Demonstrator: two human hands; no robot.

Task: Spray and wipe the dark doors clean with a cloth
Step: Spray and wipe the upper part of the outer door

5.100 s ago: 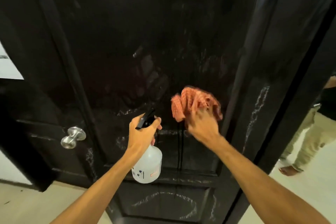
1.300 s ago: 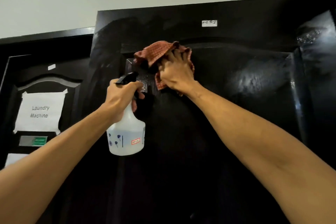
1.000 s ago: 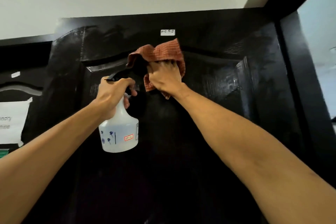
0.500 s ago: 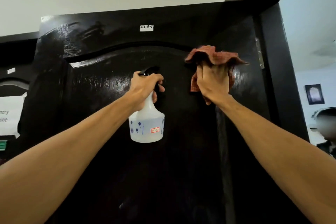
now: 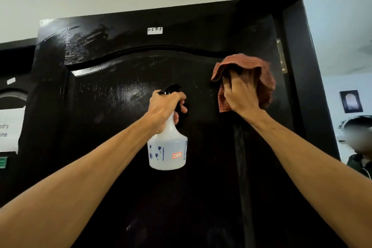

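Head view.
- Dark door [image 5: 120,106]: fills the frame, lower part cut off; glossy streaks near the top.
- Left hand [image 5: 164,106]: fingers wrapped round the neck of the spray bottle [image 5: 168,147], held upright before the door panel; black nozzle mostly hidden.
- Right hand [image 5: 240,94]: grips the red checked cloth [image 5: 243,62] against the door's upper right; fingertips buried in folds.
- White label [image 5: 154,30]: writing hard to read.
- Paper sign [image 5: 9,129]: cut off at the left edge.

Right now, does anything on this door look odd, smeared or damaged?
Only smears: streaky marks catch the light at the upper left of the door, left of the white label. The right hand holds the cloth near the hinge. No damage shows.
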